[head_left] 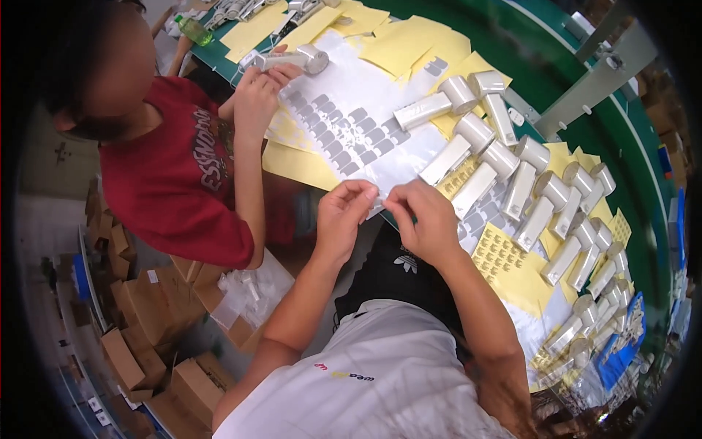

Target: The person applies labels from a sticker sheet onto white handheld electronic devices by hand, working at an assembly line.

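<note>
My left hand and my right hand meet just in front of the table edge, both with thumb and forefinger pinched. What lies between the fingertips, if anything, is too small to make out. Just beyond them lies a white sheet of grey stickers, some of its spots bare. To the right of my hands, cream-coloured devices with flat handles and drum-shaped heads lie in rows. A yellow sheet of small tan stickers is partly under them.
At my left a co-worker in a red shirt holds a similar device over the table. Yellow papers cover the far side beside a green surface. Cardboard boxes stand low at left. A blue tray sits at right.
</note>
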The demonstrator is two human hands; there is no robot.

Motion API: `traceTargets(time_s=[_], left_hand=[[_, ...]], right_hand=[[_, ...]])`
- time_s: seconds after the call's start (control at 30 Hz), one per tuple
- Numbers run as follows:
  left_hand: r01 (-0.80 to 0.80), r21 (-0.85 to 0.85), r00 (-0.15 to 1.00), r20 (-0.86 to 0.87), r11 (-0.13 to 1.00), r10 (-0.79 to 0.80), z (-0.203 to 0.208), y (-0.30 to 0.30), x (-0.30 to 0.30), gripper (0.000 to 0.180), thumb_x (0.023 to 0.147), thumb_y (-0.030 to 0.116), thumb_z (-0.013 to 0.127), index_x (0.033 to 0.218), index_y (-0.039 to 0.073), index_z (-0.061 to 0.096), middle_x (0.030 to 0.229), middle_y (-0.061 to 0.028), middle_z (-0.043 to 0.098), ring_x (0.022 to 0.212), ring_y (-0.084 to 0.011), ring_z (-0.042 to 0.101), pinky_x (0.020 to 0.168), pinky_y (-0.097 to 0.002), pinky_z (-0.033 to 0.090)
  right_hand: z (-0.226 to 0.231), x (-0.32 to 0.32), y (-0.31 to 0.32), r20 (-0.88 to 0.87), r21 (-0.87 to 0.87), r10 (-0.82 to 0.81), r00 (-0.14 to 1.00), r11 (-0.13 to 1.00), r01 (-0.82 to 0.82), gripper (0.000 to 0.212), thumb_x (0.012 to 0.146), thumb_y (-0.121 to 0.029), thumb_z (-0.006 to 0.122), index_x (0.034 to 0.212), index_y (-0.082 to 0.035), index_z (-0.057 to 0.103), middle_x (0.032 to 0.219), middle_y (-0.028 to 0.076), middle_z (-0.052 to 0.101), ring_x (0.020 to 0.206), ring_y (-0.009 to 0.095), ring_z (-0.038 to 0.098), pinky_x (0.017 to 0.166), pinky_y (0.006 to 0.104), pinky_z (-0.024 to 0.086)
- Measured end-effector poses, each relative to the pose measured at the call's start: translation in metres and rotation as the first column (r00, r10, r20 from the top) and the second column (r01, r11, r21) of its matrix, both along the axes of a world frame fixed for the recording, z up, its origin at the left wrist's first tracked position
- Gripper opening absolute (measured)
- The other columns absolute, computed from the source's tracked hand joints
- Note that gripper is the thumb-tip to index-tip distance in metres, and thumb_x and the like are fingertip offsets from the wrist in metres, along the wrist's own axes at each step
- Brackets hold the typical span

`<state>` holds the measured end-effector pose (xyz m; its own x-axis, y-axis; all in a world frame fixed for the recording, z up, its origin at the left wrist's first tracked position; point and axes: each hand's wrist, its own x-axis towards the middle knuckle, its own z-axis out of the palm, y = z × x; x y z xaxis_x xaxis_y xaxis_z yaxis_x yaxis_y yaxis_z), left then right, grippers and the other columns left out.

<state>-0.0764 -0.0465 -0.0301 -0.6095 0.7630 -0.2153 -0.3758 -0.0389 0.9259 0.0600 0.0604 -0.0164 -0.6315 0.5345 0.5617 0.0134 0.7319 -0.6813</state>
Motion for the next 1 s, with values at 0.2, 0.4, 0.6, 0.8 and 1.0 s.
traceTargets(time_s=[0.2,0.4,0.6,0.8,1.0], left_hand=[[-0.009,-0.298,0.565,-0.789,0.955,-0.24,-0.008,0.02,-0.015,0.01,0.084,0.015,0.078,0.087,0.006,0.074,0.086,-0.0056,0.067,0.08,-0.021,0.063,0.075,-0.0327,0.049],[-0.09,-0.346,0.348,-0.89,0.934,-0.296,-0.014,0.03,-0.02,0.045,0.079,0.017,0.082,0.122,0.012,0.069,0.089,-0.0114,0.057,0.084,-0.0286,0.056,0.08,-0.0405,0.048],[-0.028,-0.361,0.293,-0.894,0.932,-0.338,-0.034,0.028,-0.032,0.039,0.086,0.013,0.076,0.125,0.011,0.068,0.086,-0.0049,0.054,0.081,-0.0191,0.052,0.071,-0.0336,0.044],[0.052,-0.221,0.423,-0.878,0.974,-0.222,-0.004,0.031,0.051,0.024,0.097,0.009,0.063,0.12,0.003,0.066,0.102,-0.0042,0.065,0.089,-0.0157,0.057,0.08,-0.0316,0.045],[0.593,-0.111,0.202,-0.938,0.797,-0.282,0.006,0.034,0.137,0.017,0.08,0.0,0.074,0.097,0.004,0.073,0.096,-0.0108,0.069,0.092,-0.0306,0.064,0.081,-0.0379,0.049]], right_hand=[[-0.013,0.037,-0.02,0.091,-0.197,0.054,0.994,0.98,-0.035,0.008,0.087,-0.012,0.071,0.088,-0.009,0.064,0.077,0.008,0.061,0.07,0.031,0.061,0.063,0.0393,0.046],[-0.039,0.04,-0.024,0.103,-0.166,0.087,0.991,0.984,-0.069,0.011,0.09,-0.018,0.071,0.088,-0.01,0.064,0.079,0.008,0.061,0.073,0.031,0.063,0.065,0.04,0.049],[-0.015,0.069,-0.043,-0.029,-0.119,0.037,0.999,0.992,-0.04,0.011,0.091,-0.018,0.069,0.09,-0.01,0.061,0.08,0.007,0.058,0.074,0.03,0.059,0.068,0.0398,0.046],[-0.018,0.19,-0.085,0.205,-0.153,-0.425,0.882,0.876,0.457,0.009,0.09,-0.014,0.069,0.091,-0.008,0.063,0.078,0.01,0.06,0.072,0.032,0.06,0.067,0.0421,0.047],[0.007,0.281,-0.108,0.416,-0.323,-0.651,0.635,0.547,0.772,0.008,0.092,-0.008,0.069,0.092,-0.002,0.063,0.077,0.01,0.063,0.063,0.019,0.06,0.059,0.0317,0.046]])
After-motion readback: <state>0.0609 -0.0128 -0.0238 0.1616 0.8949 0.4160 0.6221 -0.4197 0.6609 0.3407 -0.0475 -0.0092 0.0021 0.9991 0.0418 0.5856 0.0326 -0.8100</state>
